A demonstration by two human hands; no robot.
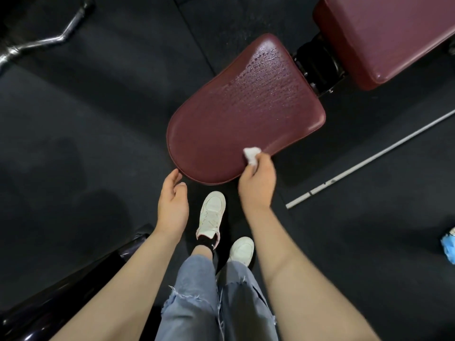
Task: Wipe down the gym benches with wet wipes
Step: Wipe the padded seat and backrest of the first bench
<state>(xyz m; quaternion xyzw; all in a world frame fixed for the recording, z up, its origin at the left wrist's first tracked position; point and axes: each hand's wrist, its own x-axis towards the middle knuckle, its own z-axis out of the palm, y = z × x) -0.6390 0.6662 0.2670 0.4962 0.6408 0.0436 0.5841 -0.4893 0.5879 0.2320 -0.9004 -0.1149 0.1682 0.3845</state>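
- Nearest the camera are the person's two bare forearms and, between them, legs in torn pale jeans [211, 301] ending in white sneakers [212, 212] on the dark rubber floor [73, 143].
- The right hand [257, 185] has its grip pinched on a small bunched white wet wipe [251, 155], which touches the near-right edge of the maroon seat pad [241, 112], the tabletop being cleaned.
- The left hand [173, 205] hangs at the pad's near-left rim, fingers loosely curled and holding nothing; whether a fingertip touches the rim I cannot tell.
- The far half of the seat pad shows beaded wet streaks, while the near half looks matte. Judged from that, the near part is not yet covered.
- Risk: the wipe is wadded small, so each pass likely covers a narrow band and strips may be missed.
- Risk: working at the very edge, the wipe could slip off the rim and drop to the floor, picking up grit.
- Risk: the beaded liquid may dry into marks if not spread.
- The larger maroon back pad [394, 38], far right beyond the black hinge [317, 67], shows no wet sheen and appears undone.
- A thin metal bar [369, 158] lies on the floor to the right, near the feet, and is a tripping hazard when stepping toward the back pad.
- A blue packet [449, 244] lies at the right edge; what it is I cannot tell.
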